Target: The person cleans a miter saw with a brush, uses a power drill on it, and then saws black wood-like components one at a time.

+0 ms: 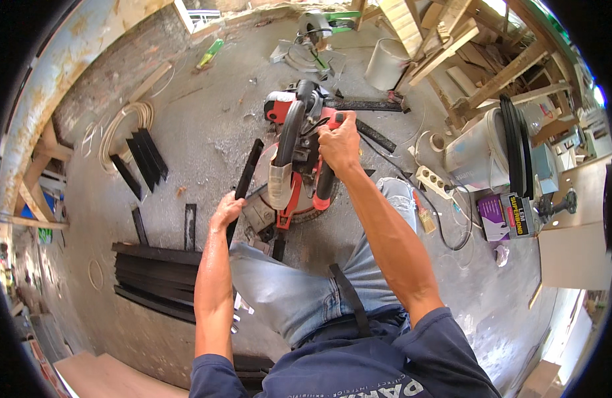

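Note:
A red and black miter saw (297,176) stands on the floor in front of my knees. My right hand (340,142) is closed on the red and black saw handle (335,120), on the right side of the saw head. Pinched in my left hand (227,209) is a long black strip (251,164), which slants up and away beside the saw's left side. The strip's near end drops behind my fingers toward my left knee. Whether the strip touches the saw base, I cannot tell.
Stacked black strips (156,275) lie at left, with short cut pieces (147,156) and coiled cable (144,114) beyond. A second saw (306,56) stands at the far side. To the right are a bucket (475,152), power strip (433,181), purple box (495,219) and drill (563,204).

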{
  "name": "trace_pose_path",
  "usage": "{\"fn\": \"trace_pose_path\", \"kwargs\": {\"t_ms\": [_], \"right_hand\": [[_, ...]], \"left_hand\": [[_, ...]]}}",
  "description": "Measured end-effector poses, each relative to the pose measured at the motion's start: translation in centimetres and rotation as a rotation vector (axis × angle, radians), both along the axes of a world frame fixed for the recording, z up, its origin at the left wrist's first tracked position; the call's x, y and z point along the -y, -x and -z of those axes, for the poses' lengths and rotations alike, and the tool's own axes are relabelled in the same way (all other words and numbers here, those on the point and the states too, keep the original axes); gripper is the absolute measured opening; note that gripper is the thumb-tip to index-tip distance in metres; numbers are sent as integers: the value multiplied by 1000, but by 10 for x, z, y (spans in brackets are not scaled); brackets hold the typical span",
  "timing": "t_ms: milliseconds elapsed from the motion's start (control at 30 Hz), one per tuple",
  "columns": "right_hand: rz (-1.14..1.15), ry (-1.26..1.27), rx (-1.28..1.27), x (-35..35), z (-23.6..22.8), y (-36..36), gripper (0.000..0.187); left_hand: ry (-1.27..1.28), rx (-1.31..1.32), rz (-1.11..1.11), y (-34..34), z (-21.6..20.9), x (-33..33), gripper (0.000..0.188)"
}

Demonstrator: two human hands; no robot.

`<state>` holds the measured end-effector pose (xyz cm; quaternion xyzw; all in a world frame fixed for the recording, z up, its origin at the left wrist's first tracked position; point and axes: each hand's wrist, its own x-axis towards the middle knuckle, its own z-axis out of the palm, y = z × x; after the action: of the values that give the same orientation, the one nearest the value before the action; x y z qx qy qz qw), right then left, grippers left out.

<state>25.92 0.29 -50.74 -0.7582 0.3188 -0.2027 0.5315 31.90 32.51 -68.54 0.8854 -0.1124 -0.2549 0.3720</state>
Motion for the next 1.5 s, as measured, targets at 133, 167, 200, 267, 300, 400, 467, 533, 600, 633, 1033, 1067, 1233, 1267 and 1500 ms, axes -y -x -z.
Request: {"fn": "trace_pose_path", "kwargs": {"t_ms": [133, 167, 200, 267, 300, 400, 467, 533, 600, 633, 1033, 1067, 1233, 1267, 1500], "right_hand": [[-42, -171, -52, 6, -26, -5, 43], [-53, -171, -22, 12, -28, -9, 45], [-70, -176, 8, 16, -31, -14, 47], [-86, -140, -2, 27, -32, -26, 46], [-102, -149, -1, 33, -30, -31, 44], [-152, -190, -13, 47, -29, -41, 39], [-191, -274, 7, 63, -29, -45, 38], [-195, -298, -8, 67, -33, -52, 30], [-287, -322, -64, 82, -42, -63, 23], [-376, -341, -118, 89, -46, -66, 16], [-376, -279, -100, 89, -51, -36, 31], [-392, -277, -105, 86, -53, -32, 31], [-347, -341, -86, 91, -51, -29, 34], [-349, -353, -88, 93, -49, -31, 35], [-365, -352, -125, 96, -50, -35, 28]], "left_hand": [[-131, 32, 0, -1, -6, 9, 32], [-115, 36, -28, -2, -4, 10, 31], [-106, 41, -62, -2, -2, 8, 31], [-103, 97, -91, -2, 7, 6, 30], [-92, 145, -113, 2, 13, 8, 30], [49, 47, -218, 16, 21, 11, 27], [-31, 44, -191, 30, 18, 28, 24], [33, -19, -312, 44, 6, 35, 32], [84, 39, -289, 49, 19, 31, 25], [108, 26, -311, 56, 14, 38, 26], [-77, 320, -112, 138, -11, 64, 39], [-78, 316, -128, 144, -9, 57, 39], [-296, 400, 1, 153, -20, 43, 44], [-326, 372, 34, 154, -18, 40, 48], [-327, 606, 237, 171, -7, 30, 59]]}}
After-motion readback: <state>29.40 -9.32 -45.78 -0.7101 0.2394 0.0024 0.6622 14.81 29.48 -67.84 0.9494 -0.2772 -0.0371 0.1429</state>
